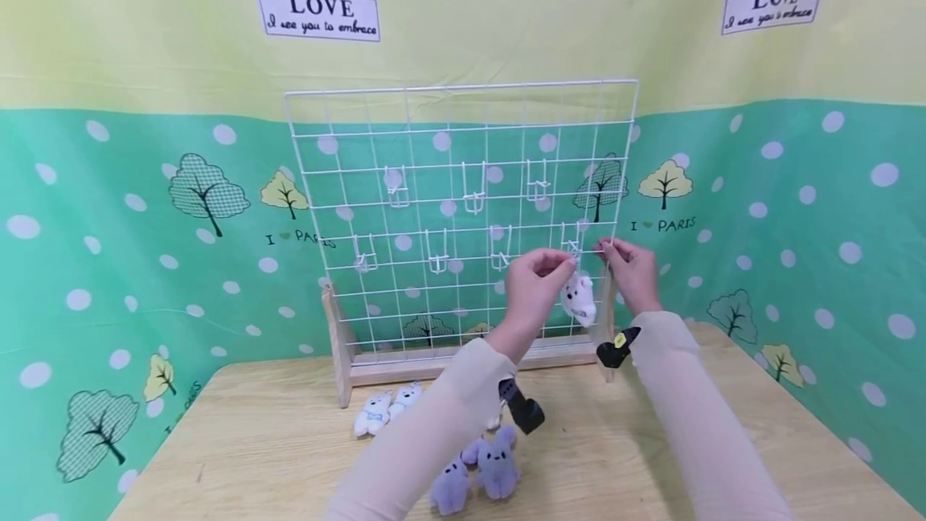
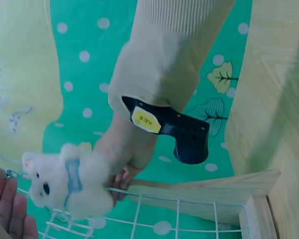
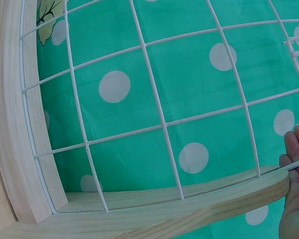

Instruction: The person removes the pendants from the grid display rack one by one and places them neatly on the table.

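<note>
My left hand (image 1: 534,284) pinches the small metal clasp at the top of a white plush bear keychain (image 1: 579,300). The bear dangles in front of the lower right hook (image 1: 573,246) of a white wire grid rack (image 1: 463,88). In the left wrist view the plush bear (image 2: 70,181) shows a blue ribbon, and the clasp (image 2: 11,174) sits at my left fingertips. With its fingers around the rack's right side wire, my right hand (image 1: 633,272) steadies itself by the wooden post. The right wrist view shows that hand (image 3: 296,184) gripping the wire only at the edge.
Several wire hooks (image 1: 473,198) hang on the grid in two rows. Wooden feet and a base bar (image 1: 427,368) support the rack on the table (image 1: 239,441). White plush toys (image 1: 373,414) and purple ones (image 1: 497,466) lie in front, partly hidden by my left sleeve.
</note>
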Demonstrator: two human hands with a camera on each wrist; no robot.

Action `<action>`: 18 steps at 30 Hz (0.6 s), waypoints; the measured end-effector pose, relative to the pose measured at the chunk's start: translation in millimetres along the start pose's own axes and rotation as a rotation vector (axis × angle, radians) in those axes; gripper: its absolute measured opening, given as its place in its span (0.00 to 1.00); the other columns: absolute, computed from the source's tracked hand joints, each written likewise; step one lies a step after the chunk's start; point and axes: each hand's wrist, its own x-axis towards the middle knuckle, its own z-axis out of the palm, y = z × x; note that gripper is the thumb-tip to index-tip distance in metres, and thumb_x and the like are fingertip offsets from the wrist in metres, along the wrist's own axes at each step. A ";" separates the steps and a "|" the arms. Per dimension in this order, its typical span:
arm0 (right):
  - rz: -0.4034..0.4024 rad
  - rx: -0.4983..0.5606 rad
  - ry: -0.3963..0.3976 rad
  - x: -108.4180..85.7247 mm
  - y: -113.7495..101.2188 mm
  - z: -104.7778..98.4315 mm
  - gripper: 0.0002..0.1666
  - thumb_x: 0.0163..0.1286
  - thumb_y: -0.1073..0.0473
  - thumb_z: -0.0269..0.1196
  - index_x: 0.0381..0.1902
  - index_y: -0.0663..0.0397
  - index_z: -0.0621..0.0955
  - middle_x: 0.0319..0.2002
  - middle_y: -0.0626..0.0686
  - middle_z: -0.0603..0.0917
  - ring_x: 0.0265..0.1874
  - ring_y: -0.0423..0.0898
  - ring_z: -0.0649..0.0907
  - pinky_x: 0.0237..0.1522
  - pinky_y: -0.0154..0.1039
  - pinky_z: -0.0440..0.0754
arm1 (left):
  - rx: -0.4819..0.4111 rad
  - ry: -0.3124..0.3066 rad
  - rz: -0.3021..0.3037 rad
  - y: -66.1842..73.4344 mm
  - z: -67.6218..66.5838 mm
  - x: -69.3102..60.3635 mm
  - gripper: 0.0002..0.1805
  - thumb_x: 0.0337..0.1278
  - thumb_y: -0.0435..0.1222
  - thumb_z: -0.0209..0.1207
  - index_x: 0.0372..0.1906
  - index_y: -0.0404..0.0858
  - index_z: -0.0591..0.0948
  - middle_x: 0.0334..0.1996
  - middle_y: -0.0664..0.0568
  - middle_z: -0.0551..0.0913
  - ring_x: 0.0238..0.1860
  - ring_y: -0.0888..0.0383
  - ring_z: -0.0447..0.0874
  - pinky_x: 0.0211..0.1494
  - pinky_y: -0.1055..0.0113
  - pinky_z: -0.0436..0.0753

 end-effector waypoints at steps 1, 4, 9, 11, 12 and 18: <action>-0.004 0.003 0.001 0.6 -0.2 0.1 0.24 0.71 0.49 0.54 0.58 0.57 0.75 0.53 0.56 0.81 0.51 0.43 0.82 0.56 0.38 0.75 | 0.001 -0.010 0.000 2.1 -4.5 -4.0 0.03 0.56 0.37 0.63 0.34 0.44 0.85 0.30 0.58 0.83 0.33 0.63 0.79 0.38 0.70 0.80; -0.020 0.013 0.007 1.1 -0.6 -0.7 0.24 0.71 0.51 0.55 0.58 0.59 0.75 0.51 0.56 0.82 0.47 0.37 0.83 0.53 0.33 0.76 | 0.001 -0.036 -0.003 7.1 -18.6 -15.8 0.04 0.56 0.38 0.63 0.35 0.44 0.85 0.32 0.57 0.83 0.35 0.61 0.79 0.40 0.68 0.80; -0.035 0.036 0.012 -0.7 -1.2 -1.8 0.24 0.71 0.52 0.55 0.58 0.62 0.75 0.50 0.55 0.83 0.44 0.33 0.83 0.50 0.28 0.77 | 0.017 -0.059 -0.014 9.3 -46.5 -34.6 0.07 0.54 0.37 0.64 0.37 0.40 0.84 0.33 0.54 0.84 0.35 0.60 0.80 0.41 0.67 0.81; -0.030 0.038 0.004 -1.8 -2.3 -1.6 0.24 0.71 0.52 0.55 0.58 0.61 0.75 0.51 0.55 0.82 0.45 0.34 0.82 0.50 0.27 0.76 | 0.035 -0.059 -0.020 9.0 -60.5 -42.3 0.08 0.54 0.37 0.64 0.38 0.38 0.84 0.33 0.53 0.84 0.35 0.60 0.80 0.40 0.68 0.81; -0.029 0.032 -0.002 -2.5 -2.8 -1.5 0.24 0.71 0.52 0.55 0.58 0.61 0.75 0.51 0.55 0.82 0.45 0.34 0.82 0.50 0.27 0.76 | 0.044 -0.057 -0.023 8.6 -67.7 -46.3 0.09 0.54 0.37 0.64 0.38 0.37 0.83 0.33 0.52 0.84 0.35 0.60 0.80 0.40 0.68 0.81; -0.024 0.043 -0.011 -4.4 -5.1 -0.4 0.25 0.71 0.52 0.55 0.58 0.63 0.74 0.51 0.56 0.82 0.45 0.35 0.82 0.51 0.29 0.76 | 0.103 -0.028 -0.049 -2.6 -110.6 -71.5 0.09 0.55 0.38 0.64 0.38 0.37 0.83 0.34 0.50 0.83 0.35 0.59 0.79 0.40 0.68 0.80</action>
